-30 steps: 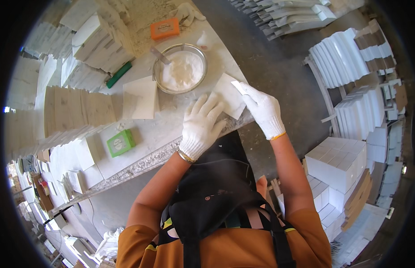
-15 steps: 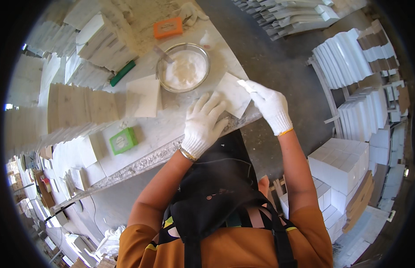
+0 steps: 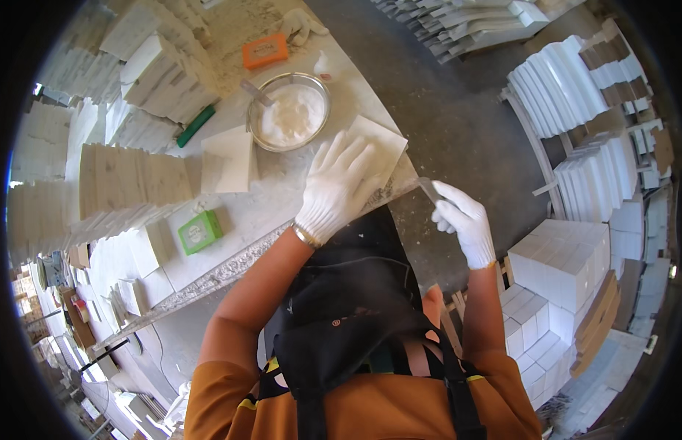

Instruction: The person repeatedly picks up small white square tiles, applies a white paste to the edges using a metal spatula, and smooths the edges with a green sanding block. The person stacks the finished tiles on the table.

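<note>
Both hands wear white knit gloves. The left hand point(image 3: 337, 180) lies palm down, fingers extended and slightly spread, over a pale flat tile point(image 3: 389, 143), which sits on the bench point(image 3: 271, 198) to the right of and nearer than the metal bowl point(image 3: 326, 121). The right hand point(image 3: 464, 226) is curled around a flat grey tool point(image 3: 429, 189), farther to the right of the bowl and nearer the person; the tool's tip is near the bench edge. The bowl contains a white substance point(image 3: 290, 117), and a flat metal blade point(image 3: 256, 92) leans on its upper left rim. A second pale tile point(image 3: 227, 163) lies to the bowl's near left. A green box point(image 3: 200, 232) is nearer still on that side, and a dark green bar point(image 3: 196, 126) is left of the bowl. Beyond the bowl are an orange box point(image 3: 265, 50), a small white bottle point(image 3: 323, 66) and a loose white glove point(image 3: 303, 26). Stacked slabs point(image 3: 132, 180) occupy the area well left of the bowl; white blocks point(image 3: 557, 257) are stacked well to its right.
</note>
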Demonstrator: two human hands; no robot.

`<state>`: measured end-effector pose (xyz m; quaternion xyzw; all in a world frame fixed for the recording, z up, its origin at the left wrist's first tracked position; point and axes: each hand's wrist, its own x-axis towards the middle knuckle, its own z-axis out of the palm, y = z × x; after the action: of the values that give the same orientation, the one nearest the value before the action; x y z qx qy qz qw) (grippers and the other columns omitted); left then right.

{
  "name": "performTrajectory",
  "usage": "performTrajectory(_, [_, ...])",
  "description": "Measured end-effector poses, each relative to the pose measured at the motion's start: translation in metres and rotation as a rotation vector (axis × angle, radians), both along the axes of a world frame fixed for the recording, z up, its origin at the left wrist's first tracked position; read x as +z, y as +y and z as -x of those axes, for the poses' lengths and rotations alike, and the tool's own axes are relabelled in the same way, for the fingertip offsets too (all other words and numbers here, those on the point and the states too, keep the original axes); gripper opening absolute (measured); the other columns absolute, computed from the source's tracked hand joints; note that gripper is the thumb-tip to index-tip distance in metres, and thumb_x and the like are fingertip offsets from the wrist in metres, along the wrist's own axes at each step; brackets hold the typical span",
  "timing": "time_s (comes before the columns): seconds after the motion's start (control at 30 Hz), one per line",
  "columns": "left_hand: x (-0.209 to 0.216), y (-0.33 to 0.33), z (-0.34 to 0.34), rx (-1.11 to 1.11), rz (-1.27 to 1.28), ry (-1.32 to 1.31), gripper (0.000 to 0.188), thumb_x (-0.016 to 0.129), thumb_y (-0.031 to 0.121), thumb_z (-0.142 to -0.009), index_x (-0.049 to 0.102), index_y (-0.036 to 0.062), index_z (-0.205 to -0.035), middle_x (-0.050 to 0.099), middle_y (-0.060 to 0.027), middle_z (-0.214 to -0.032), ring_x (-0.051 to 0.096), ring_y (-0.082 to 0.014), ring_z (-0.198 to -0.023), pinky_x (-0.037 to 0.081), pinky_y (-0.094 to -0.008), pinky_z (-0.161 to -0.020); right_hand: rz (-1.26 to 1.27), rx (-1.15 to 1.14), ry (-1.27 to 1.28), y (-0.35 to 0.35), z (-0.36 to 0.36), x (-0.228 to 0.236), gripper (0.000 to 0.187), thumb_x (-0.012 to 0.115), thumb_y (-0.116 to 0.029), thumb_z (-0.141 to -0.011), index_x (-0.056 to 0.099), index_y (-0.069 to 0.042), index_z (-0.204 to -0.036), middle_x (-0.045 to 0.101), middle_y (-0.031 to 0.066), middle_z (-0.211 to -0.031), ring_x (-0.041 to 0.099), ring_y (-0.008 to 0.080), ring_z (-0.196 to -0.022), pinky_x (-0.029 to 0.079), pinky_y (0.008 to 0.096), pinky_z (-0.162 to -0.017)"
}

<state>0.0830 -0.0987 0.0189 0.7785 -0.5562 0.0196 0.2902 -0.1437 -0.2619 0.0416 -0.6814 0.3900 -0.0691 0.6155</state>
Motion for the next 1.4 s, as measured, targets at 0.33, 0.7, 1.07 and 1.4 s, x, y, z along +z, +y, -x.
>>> performTrajectory(0.33, [0.015,-0.036,0.055,-0.714,-0.426,0.183,0.059,0.068,0.04,-0.088,0.053,0.0064,-0.135,0.055,-0.0142,-0.14,0.042,-0.0326,-0.139,0.029,-0.0481,-0.118,0.005,-0.3,-0.151,-0.008,0.022,-0.009,0.042,0.061,-0.015,-0.097,0.059,-0.002,-0.136,0.069,0.006,-0.083,0.055,0.0073,-0.064,0.042,0.0212,-0.058])
performTrajectory(0.7, [0.003,0.096,0.029,-0.018,0.063,0.509,0.037,0.068,0.019,-0.092,0.065,0.0032,-0.125,0.068,-0.0179,-0.121,0.065,-0.0348,-0.111,0.053,-0.0393,-0.093,0.36,0.189,-0.253,0.015,-0.144,0.039,0.032,0.064,-0.022,-0.095,0.069,-0.007,-0.123,0.074,0.0063,-0.09,0.067,0.0179,-0.073,0.051,0.0275,-0.066])
performTrajectory(1.07, [0.001,0.123,0.035,0.144,0.129,0.887,0.03,0.059,0.013,-0.097,0.066,-0.0022,-0.123,0.072,-0.0154,-0.113,0.069,-0.0233,-0.103,0.052,-0.0332,-0.093,0.927,0.336,-0.028,0.013,-0.202,0.039,0.043,0.062,-0.047,-0.091,0.071,-0.013,-0.116,0.072,0.014,-0.102,0.068,0.0334,-0.094,0.053,0.0419,-0.08])
performTrajectory(1.4, [0.013,0.114,0.031,0.219,0.119,1.363,0.042,0.056,0.028,-0.101,0.061,-0.0007,-0.131,0.071,-0.0117,-0.118,0.068,-0.0168,-0.094,0.052,-0.0289,-0.082,1.156,0.592,0.293,0.019,-0.138,0.006,0.093,0.082,-0.044,-0.068,0.045,-0.013,-0.148,0.046,0.0192,-0.148,0.046,0.0406,-0.132,0.043,0.0485,-0.105])
